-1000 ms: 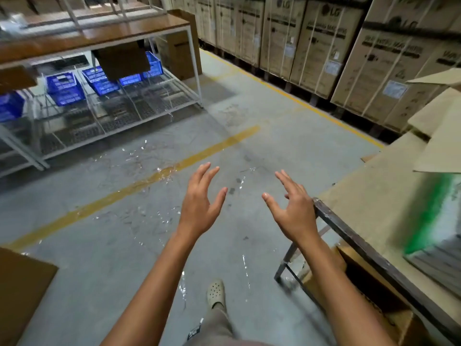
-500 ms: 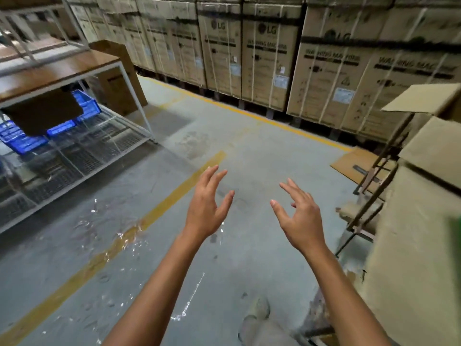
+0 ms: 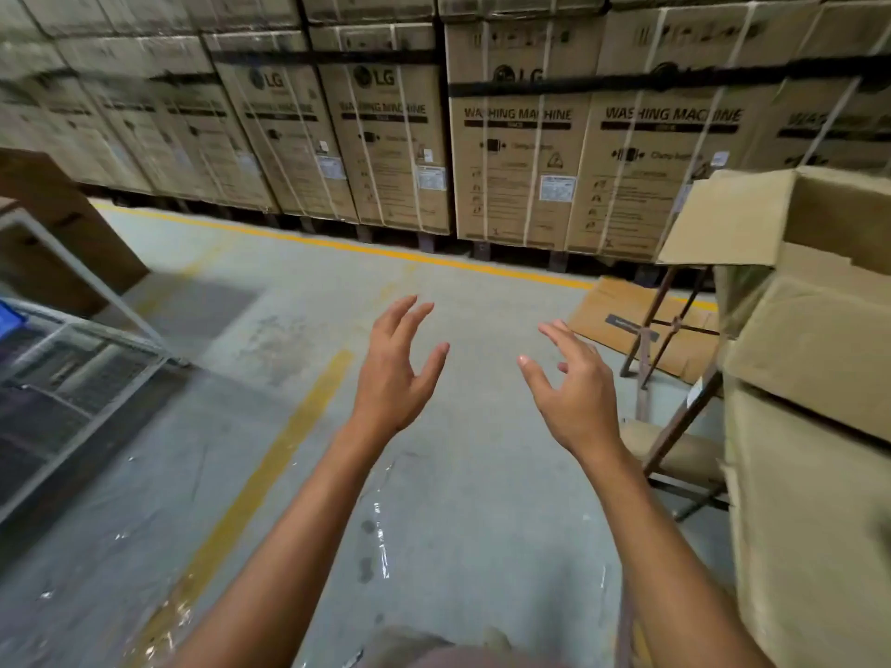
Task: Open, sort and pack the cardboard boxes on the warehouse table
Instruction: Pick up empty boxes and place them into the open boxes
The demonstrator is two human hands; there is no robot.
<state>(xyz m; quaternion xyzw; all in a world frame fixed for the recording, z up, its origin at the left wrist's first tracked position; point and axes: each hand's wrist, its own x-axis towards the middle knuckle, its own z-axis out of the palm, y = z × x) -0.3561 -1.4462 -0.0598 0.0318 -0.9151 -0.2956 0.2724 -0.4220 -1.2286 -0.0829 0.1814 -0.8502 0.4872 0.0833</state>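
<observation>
1. open cardboard box (image 3: 839,209), far right, one flap folded outward; contents not visible from this angle.
2. stacked cardboard boxes (image 3: 815,349) below it, at the right edge.
3. left hand (image 3: 393,378): fingers spread, slightly bent, holding nothing.
4. right hand (image 3: 576,397): likewise spread and empty; stacked cardboard boxes lie to its right, near, not touching.
5. strapped washing machine cartons (image 3: 520,137) line the far side.

The right edge cuts off the stacked boxes (image 3: 819,359), the left edge the rack (image 3: 72,359) and blue crate (image 3: 7,318), and the small labels (image 3: 558,188) on the cartons (image 3: 520,137) are too blurred to read.
</observation>
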